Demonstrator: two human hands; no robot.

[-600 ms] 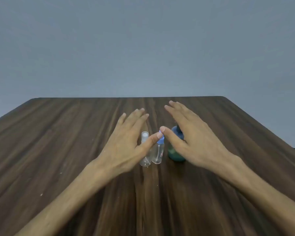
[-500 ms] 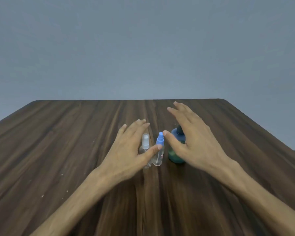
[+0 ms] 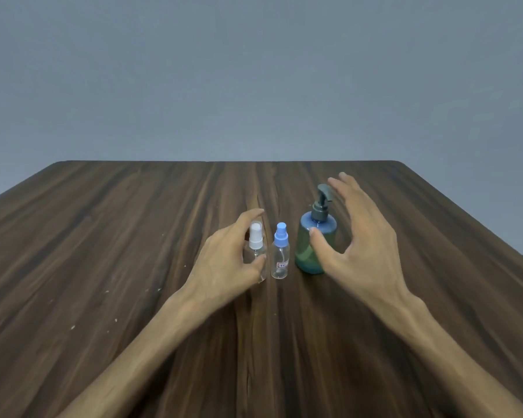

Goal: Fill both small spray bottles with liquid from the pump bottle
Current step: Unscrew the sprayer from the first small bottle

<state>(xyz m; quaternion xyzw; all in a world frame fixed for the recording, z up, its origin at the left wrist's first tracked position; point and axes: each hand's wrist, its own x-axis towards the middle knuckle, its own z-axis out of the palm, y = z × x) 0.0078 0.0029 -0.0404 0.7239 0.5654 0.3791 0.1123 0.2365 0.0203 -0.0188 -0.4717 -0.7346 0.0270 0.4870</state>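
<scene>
White-capped spray bottle (image 3: 255, 248) cupped by left hand (image 3: 224, 267), grip uncertain, right hand (image 3: 360, 245) held spread beside pump bottle (image 3: 314, 239), blue-capped spray bottle (image 3: 280, 254) stood between on desk (image 3: 133, 236)

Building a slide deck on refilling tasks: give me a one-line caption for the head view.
Left hand curls around the white-capped spray bottle as right hand opens toward the pump bottle.

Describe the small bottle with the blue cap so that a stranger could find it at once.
On the wooden table, three bottles stand in a row near the middle. The blue-capped bottle is the middle one, between the white-capped bottle and the big green pump bottle. Only it has a blue top and a small label.
</scene>
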